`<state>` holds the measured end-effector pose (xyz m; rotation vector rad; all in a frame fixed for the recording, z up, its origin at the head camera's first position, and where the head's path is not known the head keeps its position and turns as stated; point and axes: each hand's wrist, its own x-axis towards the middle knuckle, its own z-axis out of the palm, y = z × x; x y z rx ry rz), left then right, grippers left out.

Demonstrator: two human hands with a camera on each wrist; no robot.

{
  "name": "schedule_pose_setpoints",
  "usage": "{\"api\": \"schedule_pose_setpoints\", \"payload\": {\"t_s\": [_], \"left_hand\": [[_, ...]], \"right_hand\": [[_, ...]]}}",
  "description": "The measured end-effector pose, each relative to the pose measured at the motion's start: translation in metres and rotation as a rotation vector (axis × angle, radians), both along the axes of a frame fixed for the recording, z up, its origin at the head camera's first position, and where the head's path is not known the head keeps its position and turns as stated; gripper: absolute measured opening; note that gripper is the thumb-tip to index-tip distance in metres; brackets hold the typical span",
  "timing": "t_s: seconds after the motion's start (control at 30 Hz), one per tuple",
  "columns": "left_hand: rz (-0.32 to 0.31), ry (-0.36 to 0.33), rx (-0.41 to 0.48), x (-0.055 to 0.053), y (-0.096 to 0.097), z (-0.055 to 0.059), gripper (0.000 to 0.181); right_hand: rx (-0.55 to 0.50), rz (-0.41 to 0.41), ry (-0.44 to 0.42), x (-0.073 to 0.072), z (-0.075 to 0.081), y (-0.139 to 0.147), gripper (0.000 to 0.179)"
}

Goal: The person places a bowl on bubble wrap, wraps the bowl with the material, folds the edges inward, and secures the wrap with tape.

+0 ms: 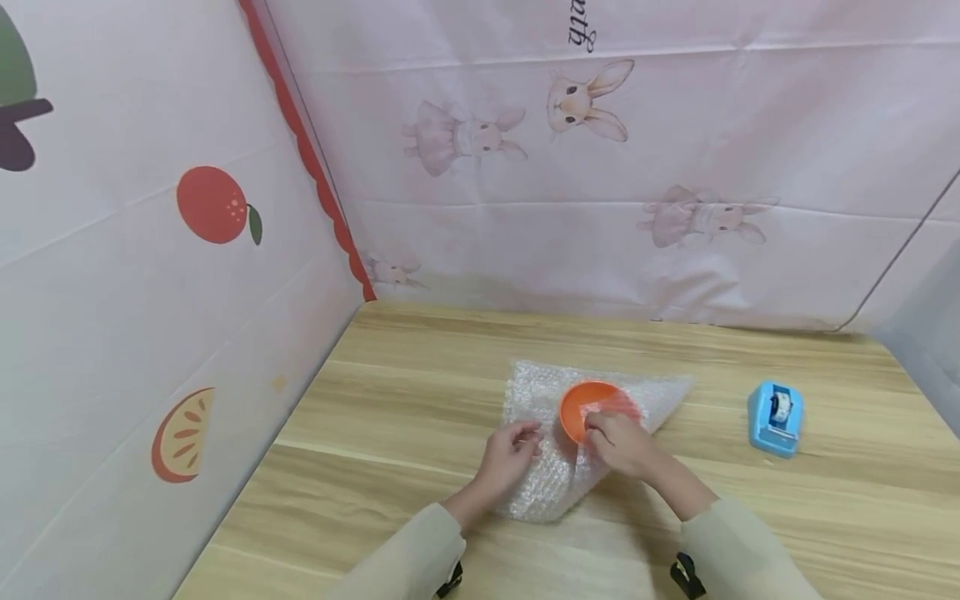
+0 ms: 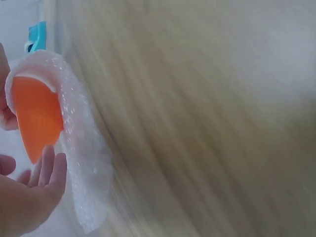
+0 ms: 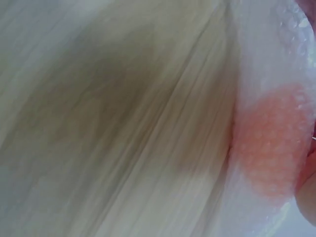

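An orange bowl point(image 1: 573, 408) sits on a sheet of bubble wrap point(image 1: 536, 396) on the table. The wrap's right side is folded up over the bowl; in the right wrist view the orange bowl point(image 3: 271, 148) shows through the bubbles. With curled fingers my right hand point(image 1: 624, 446) holds the folded edge of the wrap at the bowl's inside. Left of the bowl, my left hand point(image 1: 508, 460) hovers or rests over the wrap, which I cannot tell. Its fingers point(image 2: 48, 165) are loosely bent beside the bowl point(image 2: 37, 116) and grip nothing.
A blue tape dispenser point(image 1: 776, 421) with a roll of tape stands on the wooden table point(image 1: 405, 392) to the right. Fabric-covered walls with rabbit point(image 1: 577, 104) and fruit prints point(image 1: 213, 204) bound the table at the back and left.
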<state>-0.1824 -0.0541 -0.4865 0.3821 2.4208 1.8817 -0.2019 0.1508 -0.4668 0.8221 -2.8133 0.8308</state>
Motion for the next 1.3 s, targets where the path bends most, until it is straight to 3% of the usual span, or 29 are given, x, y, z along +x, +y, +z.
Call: {"api": "schedule_pose_setpoints", "payload": {"t_s": [0.13,0.27,0.43,0.5,0.6,0.8,1.03,1.3], "left_hand": [[-0.13,0.095,-0.235,0.006,-0.011,0.002,0.023],[-0.299,0.188,-0.498,0.011,-0.021,0.007,0.022],[-0.473,0.458,-0.865,0.018,-0.03,0.011,0.037],[-0.509,0.572,-0.982,0.022,-0.033,0.01,0.043],[-0.515,0.729,-1.1,0.027,-0.038,0.005,0.046],[-0.471,0.969,-1.176,0.032,-0.046,-0.003,0.03],[-0.482,1.089,-1.183,0.036,-0.052,-0.005,0.016],[-0.463,1.233,-1.205,0.035,-0.056,-0.004,0.014]], "right_hand": [[0.023,-0.016,0.027,0.001,-0.003,0.004,0.024],[0.048,-0.013,0.06,0.002,-0.007,0.006,0.025],[0.066,0.016,0.111,0.003,-0.008,0.008,0.022],[0.078,0.027,0.126,0.004,-0.008,0.008,0.021],[0.088,0.033,0.142,0.005,-0.007,0.008,0.018],[0.082,0.034,0.181,0.005,-0.01,0.009,0.018],[0.077,0.038,0.23,0.005,-0.014,0.011,0.018],[0.096,0.04,0.216,0.005,-0.015,0.011,0.016]]}}
